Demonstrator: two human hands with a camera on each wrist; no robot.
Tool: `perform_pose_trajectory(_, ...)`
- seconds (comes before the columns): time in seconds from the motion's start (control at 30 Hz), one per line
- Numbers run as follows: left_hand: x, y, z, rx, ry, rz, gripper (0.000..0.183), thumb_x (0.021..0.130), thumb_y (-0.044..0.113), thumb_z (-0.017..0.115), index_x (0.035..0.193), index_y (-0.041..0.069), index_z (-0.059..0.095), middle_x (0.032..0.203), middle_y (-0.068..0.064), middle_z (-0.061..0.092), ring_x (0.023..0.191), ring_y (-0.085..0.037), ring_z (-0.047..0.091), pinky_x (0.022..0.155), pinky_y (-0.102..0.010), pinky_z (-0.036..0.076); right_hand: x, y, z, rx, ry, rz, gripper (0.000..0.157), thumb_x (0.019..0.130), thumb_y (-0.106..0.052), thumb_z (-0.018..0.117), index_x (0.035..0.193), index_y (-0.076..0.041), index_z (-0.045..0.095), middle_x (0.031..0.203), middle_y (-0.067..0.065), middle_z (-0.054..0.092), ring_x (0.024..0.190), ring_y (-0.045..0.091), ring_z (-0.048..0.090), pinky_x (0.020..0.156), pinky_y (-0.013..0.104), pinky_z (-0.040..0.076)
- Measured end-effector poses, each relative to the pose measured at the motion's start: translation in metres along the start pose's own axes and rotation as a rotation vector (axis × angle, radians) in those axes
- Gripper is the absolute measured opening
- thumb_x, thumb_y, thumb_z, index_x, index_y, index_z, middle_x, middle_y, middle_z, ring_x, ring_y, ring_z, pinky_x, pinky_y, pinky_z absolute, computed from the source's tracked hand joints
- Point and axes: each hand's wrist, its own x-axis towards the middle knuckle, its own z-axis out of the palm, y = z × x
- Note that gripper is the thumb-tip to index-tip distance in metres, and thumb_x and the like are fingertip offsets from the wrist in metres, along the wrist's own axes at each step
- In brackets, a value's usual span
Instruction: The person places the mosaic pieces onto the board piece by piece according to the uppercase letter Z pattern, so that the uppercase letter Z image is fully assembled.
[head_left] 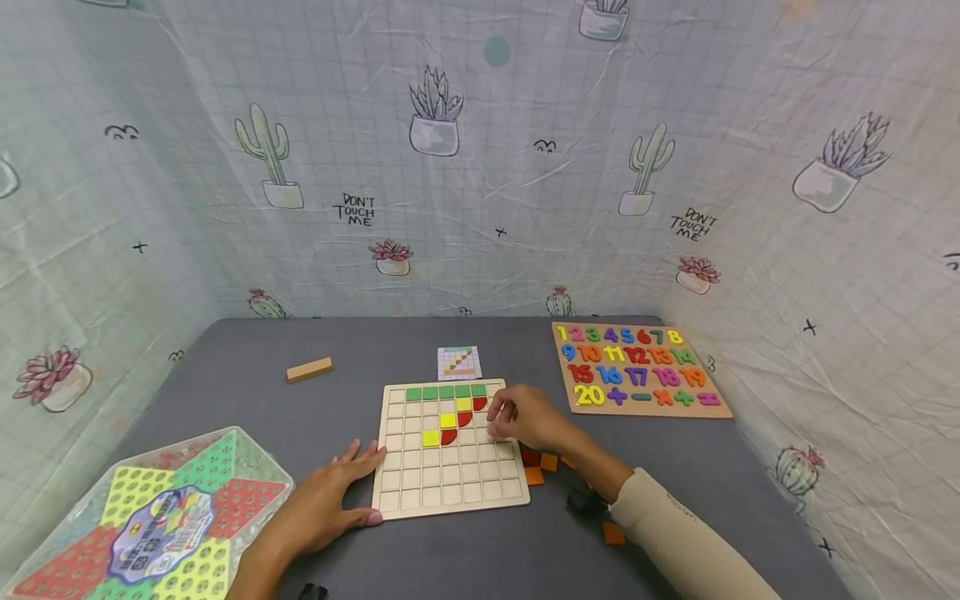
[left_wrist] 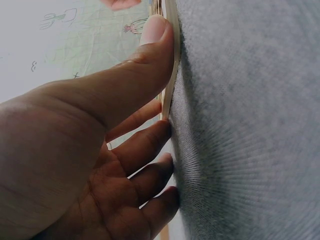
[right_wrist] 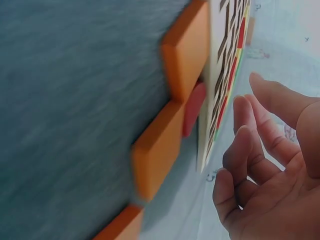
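Note:
A wooden grid board lies on the table, with green squares along its top row. Three yellow squares and three red rounded pieces step diagonally across it. At the board's left edge, my left hand rests with thumb and fingers spread; the thumb touches the rim in the left wrist view. Over the board's right side hovers my right hand, its fingers loosely bent. The right wrist view shows a gap between thumb and fingers, with nothing held there.
Orange squares and a red piece lie by the board's right edge. Behind the board is a pattern card. A number puzzle lies back right, a wooden block back left, and a packaged star-patterned game board front left.

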Motion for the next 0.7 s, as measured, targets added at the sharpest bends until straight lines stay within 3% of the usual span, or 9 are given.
perform_pose_trajectory(0.33,0.0,0.0,0.0,0.003,-0.002,-0.01,0.09,0.08,0.042,0.091,0.158,0.016,0.054,0.166,-0.01,0.047,0.15,-0.057,0.04,0.115,-0.077,0.036,-0.025,0.022,-0.015,-0.001,-0.046,-0.002,0.015,0.091,-0.013,0.086,0.098,-0.009,0.074,0.075,0.001,0.068,0.065,0.014,0.059,0.06,0.025,0.05)
perform_pose_trajectory(0.7,-0.001,0.001,0.001,0.007,-0.01,-0.023,0.09,0.081,0.042,0.09,0.158,0.018,0.053,0.167,-0.009,0.046,0.151,-0.057,0.04,0.115,-0.076,0.037,-0.04,0.028,-0.021,-0.043,-0.112,0.052,0.022,0.083,-0.017,0.093,0.091,-0.011,0.074,0.077,0.0,0.065,0.07,0.016,0.059,0.065,0.027,0.049)
